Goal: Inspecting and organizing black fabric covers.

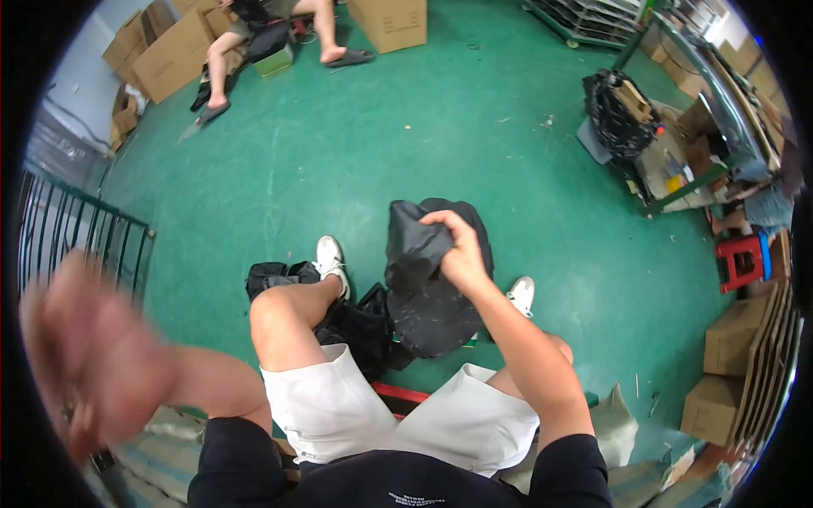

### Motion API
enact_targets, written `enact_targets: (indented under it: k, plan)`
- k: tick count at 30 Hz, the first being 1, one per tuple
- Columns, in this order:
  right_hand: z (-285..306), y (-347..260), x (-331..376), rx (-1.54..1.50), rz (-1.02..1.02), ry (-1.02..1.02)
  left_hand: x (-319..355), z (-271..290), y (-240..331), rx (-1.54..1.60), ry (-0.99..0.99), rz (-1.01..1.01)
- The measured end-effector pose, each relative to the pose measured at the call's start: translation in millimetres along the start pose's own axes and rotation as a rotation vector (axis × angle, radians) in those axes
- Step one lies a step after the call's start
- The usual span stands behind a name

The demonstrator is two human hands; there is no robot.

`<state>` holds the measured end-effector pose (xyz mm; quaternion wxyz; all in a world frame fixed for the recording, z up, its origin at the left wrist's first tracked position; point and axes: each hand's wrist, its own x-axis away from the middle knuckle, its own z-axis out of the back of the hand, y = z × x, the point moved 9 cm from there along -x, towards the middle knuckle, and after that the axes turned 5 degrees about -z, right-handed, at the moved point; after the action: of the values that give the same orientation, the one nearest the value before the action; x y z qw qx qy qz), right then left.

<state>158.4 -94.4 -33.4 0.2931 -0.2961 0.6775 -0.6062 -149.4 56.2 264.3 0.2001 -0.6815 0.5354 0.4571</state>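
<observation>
In front of me, between my knees, my right hand (461, 254) pinches the edge of a black fabric piece (413, 245) that looks like a small pouch. It hangs over a larger rounded black item (434, 320) with pale specks on its surface, standing between my feet. Far to the left, my left hand (100, 356) is raised and smeared by motion, so its fingers cannot be made out. Beside my left foot lie more crumpled black fabric pieces (360, 330), apart from both hands.
A green metal rack (93, 216) stands at the left. Another person's legs (222, 63) show at the back, near cardboard boxes (389, 24). On the right are a black-bagged bin (621, 118), a workbench (686, 190), a red stool (739, 262) and stacked cartons (711, 406).
</observation>
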Motion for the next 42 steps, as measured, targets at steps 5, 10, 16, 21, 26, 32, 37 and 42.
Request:
enact_targets:
  k: [5, 10, 16, 21, 26, 32, 37, 42]
  plan:
    - [25, 17, 2, -0.699, -0.282, 0.095, 144, -5, -198, -0.31, -0.452, 0.981]
    - [35, 34, 23, -1.137, -0.53, 0.26, 336, 69, -244, -0.253, -0.502, 1.725]
    - [61, 23, -1, -0.966, -0.415, 0.256, 327, 1, -255, 0.255, -0.387, 1.754]
    - [74, 47, 6, -0.668, -0.576, 0.384, 304, 41, -288, 0.433, 0.178, 1.613]
    - [67, 35, 3, -0.317, -0.562, 0.228, 279, 70, -300, 0.673, 0.429, 1.473]
    - [41, 24, 4, -0.416, -0.556, 0.038, 268, 104, -293, 0.545, 0.499, 1.417]
    - [52, 30, 0, -0.356, -0.523, 0.057, 273, 100, -284, 0.513, 0.486, 1.521]
    - [52, 9, -2, 0.522, -0.258, 0.168, 298, 128, -286, 0.153, 0.397, 1.509]
